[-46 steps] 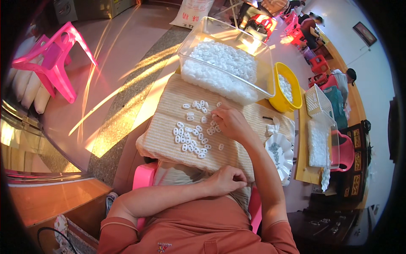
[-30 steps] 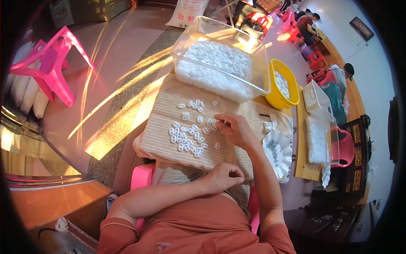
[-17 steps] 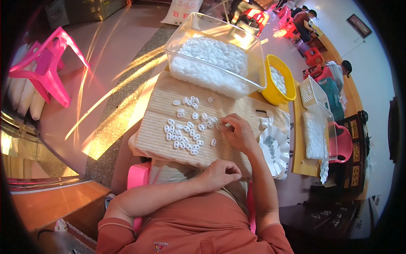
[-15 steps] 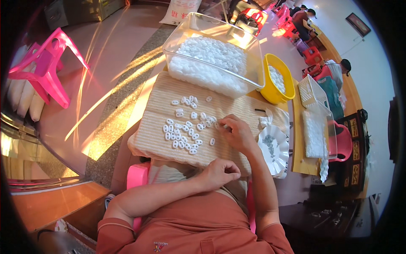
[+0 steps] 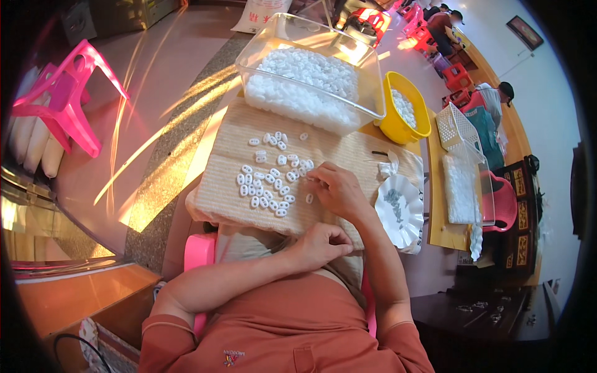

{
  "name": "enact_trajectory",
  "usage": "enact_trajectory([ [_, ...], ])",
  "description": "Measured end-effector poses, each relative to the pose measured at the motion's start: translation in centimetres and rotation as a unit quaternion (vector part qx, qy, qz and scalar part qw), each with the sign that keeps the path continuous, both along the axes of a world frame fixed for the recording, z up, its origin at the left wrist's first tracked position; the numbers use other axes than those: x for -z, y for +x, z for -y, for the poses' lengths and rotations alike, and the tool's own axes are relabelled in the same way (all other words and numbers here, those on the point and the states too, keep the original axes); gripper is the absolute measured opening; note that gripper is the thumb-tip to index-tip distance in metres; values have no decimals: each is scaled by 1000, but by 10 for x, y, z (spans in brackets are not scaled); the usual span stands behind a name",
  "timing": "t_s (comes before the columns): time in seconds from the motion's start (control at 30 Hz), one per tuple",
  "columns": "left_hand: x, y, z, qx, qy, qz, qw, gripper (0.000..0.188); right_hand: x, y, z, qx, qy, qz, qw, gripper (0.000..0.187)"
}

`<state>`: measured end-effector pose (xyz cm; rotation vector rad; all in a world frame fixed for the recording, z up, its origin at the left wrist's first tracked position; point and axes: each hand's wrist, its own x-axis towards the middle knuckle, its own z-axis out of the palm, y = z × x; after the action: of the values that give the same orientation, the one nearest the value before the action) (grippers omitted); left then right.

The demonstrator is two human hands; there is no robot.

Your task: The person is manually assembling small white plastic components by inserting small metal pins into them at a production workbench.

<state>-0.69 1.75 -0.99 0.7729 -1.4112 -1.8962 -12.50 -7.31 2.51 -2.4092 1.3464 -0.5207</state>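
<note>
Small white oval pieces with two dark holes each lie loosely grouped on a ribbed beige cloth. My right hand reaches over the cloth, fingers bent together, the tips at the right edge of the group. Whether a piece is pinched under them is hidden. One lone piece lies just left of that hand. At the near edge of the cloth, my left hand is curled, thumb against the fingers; anything inside it is too small or hidden to see.
Beyond the cloth stands a clear plastic bin full of white pieces, beside a yellow basin holding more. A fluted white dish with small grey bits sits at right. A pink stool stands left; people sit far right.
My right hand has shifted slightly left and nearer the group of pieces. The left hand stays curled at the cloth's edge. The whole view has moved a little.
</note>
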Motion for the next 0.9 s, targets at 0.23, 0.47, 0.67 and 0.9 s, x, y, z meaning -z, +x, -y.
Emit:
enact_trajectory([
  [0.23, 4, -2, -4, 14, -23, -29, 999, 15, -2, -4, -5, -40, 29, 9, 999, 24],
  [0.47, -10, 3, 0, 37, -8, 18, 999, 15, 0, 1, -4, -22, 38, 15, 999, 25],
  [0.67, -4, 3, -2, 34, -13, 11, 999, 17, -23, 33, -16, -96, 50, -19, 994, 28],
  [0.9, 5, -1, 2, 64, -31, 30, 997, 17, -8, 32, -3, -157, 66, -99, 980, 28],
])
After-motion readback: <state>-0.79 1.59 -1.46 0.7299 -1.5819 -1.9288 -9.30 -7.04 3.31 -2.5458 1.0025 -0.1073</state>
